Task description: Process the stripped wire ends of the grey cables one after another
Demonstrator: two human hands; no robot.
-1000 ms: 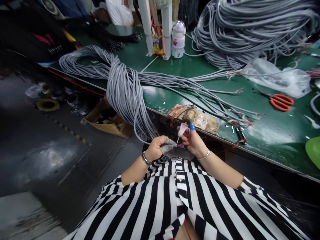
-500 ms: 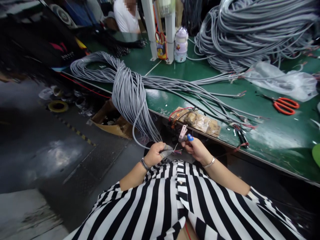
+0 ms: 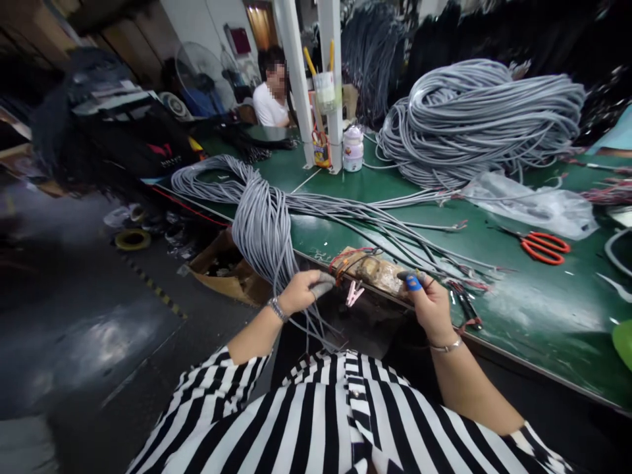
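My left hand (image 3: 300, 293), with grey covers on its fingertips, is closed in a pinch on a thin grey cable (image 3: 312, 324) that hangs down from the edge of the green table (image 3: 538, 309). My right hand (image 3: 430, 304), a blue cot on its thumb, is curled shut at the table edge beside a brown pad (image 3: 376, 270) with red wires on it; what it holds is hidden. A small pink clip (image 3: 354, 293) dangles between the two hands. A thick bundle of grey cables (image 3: 264, 227) drapes over the table edge just behind my left hand.
Orange scissors (image 3: 543, 247) and a clear plastic bag (image 3: 533, 207) lie to the right. A big grey cable coil (image 3: 478, 118) fills the back. A bottle (image 3: 353, 148) stands by white posts. On the floor are a cardboard box (image 3: 222, 266) and a tape roll (image 3: 131, 239). Another person (image 3: 271, 99) sits at the far end.
The view has tilted up. Both hands rose from my lap to the table edge and moved apart. The pink clip left my right hand's fingers and now dangles between the hands.
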